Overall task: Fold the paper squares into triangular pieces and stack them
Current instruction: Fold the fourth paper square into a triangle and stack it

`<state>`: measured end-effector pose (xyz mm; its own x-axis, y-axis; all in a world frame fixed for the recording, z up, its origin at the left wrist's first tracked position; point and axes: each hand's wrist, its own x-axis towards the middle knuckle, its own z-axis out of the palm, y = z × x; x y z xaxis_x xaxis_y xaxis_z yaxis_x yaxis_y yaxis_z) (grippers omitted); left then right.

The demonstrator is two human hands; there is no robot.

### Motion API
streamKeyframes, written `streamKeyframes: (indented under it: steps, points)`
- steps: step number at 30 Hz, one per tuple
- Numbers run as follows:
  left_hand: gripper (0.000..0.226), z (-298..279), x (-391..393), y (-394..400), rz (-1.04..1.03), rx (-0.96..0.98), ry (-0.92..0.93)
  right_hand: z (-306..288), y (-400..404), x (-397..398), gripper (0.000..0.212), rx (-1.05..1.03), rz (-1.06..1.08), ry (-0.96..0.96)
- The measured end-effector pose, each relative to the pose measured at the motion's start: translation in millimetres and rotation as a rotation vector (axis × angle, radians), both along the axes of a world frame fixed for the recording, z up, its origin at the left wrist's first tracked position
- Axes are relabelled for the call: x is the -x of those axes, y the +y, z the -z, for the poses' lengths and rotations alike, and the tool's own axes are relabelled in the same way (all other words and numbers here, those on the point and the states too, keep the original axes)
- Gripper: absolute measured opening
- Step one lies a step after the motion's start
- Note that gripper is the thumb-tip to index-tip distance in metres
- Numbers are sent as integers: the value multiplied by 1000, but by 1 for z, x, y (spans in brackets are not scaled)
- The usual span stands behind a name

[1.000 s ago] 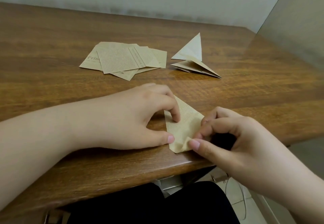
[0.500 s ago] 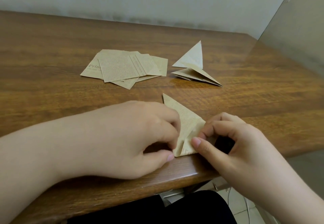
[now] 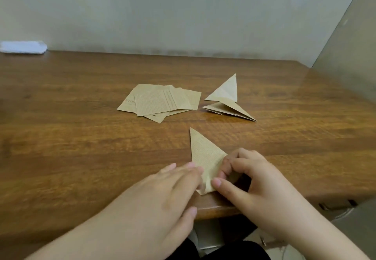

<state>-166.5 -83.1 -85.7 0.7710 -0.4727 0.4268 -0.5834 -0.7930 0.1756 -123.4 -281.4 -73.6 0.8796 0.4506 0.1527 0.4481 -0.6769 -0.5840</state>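
Head view shows the left hand [image 3: 162, 190] flat, its straight fingers pressing the triangle [image 3: 205, 158] at the near counter [image 3: 81, 147] edge. Right hand [image 3: 254, 184] pinches its lower corner. Squares [image 3: 158, 102] and folded pieces [image 3: 225, 101] lie behind.

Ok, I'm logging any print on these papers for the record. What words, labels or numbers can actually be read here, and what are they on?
"Prim": large letters on the bottom left sheet of the pile of paper squares, cut off by the sheet above.
Fine lines of print on the top sheet of that pile: too small to read.
Faint print on the folded piece under the hands: too blurred to read.
Finished triangles: no legible text.
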Motion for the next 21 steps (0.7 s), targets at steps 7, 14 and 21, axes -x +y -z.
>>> streamKeyframes:
  steps: [7,14,21]
  points:
    - [39,24,16,-14,-88,96,-46,-3,-12,-3,7,-41,-121,24]
    - [37,45,25,-16,-58,43,-244,3,-20,-1,6,-100,-123,-13]
    - [52,59,29,-28,-185,-7,-309,4,-12,2,20,-143,-43,-26]
